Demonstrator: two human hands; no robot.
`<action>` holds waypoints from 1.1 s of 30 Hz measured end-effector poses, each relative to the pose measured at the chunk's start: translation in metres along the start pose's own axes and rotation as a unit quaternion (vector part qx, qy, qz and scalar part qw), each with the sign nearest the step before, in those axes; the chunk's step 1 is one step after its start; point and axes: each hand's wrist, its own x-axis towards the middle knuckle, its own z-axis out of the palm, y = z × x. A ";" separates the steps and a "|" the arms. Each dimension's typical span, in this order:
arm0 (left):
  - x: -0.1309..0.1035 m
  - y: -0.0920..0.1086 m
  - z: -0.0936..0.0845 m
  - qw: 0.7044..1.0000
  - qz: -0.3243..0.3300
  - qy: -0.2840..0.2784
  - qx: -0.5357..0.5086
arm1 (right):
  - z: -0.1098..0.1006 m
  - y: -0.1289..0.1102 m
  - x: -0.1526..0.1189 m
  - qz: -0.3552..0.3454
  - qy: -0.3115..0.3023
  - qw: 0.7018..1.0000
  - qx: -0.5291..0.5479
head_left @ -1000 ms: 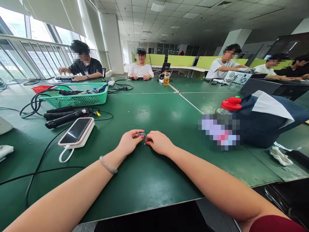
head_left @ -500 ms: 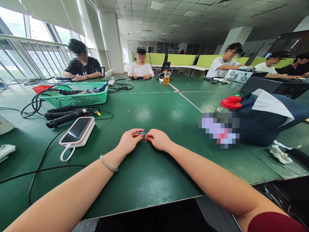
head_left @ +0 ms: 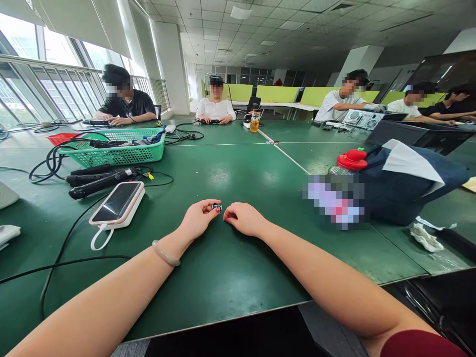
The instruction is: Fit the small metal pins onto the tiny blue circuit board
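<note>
The left hand pinches a tiny metal part just above the table. The right hand rests curled beside it, empty. Fine fitting seems under way; steady fingertip alignment comes next.

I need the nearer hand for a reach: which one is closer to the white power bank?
Left. The left hand lies just right of the power bank, pinching a small part; the right hand lies farther right, beyond that part.
</note>
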 end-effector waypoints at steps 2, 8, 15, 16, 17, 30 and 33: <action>0.001 -0.001 0.000 1.000 0.000 -0.003 -0.002 | -0.001 0.004 0.000 0.002 0.007 1.000 -0.010; 0.001 -0.004 0.000 1.000 0.001 -0.012 -0.004 | -0.001 0.009 0.000 0.058 0.038 0.996 -0.053; 0.000 0.000 0.001 0.999 0.010 -0.025 0.028 | 0.002 0.011 0.002 0.067 0.040 0.992 -0.098; -0.001 0.000 0.001 0.999 0.009 -0.029 0.031 | 0.000 0.011 0.002 0.074 0.050 0.992 -0.093; -0.001 0.001 0.001 0.999 0.007 -0.033 0.033 | -0.002 0.011 0.001 0.082 0.067 0.991 -0.085; 0.001 -0.001 0.004 0.999 0.013 -0.037 0.011 | -0.005 -0.020 -0.003 -0.001 0.163 0.987 -0.012; 0.000 0.000 0.004 0.999 0.012 -0.043 -0.005 | -0.004 -0.017 -0.002 0.001 0.162 0.986 -0.023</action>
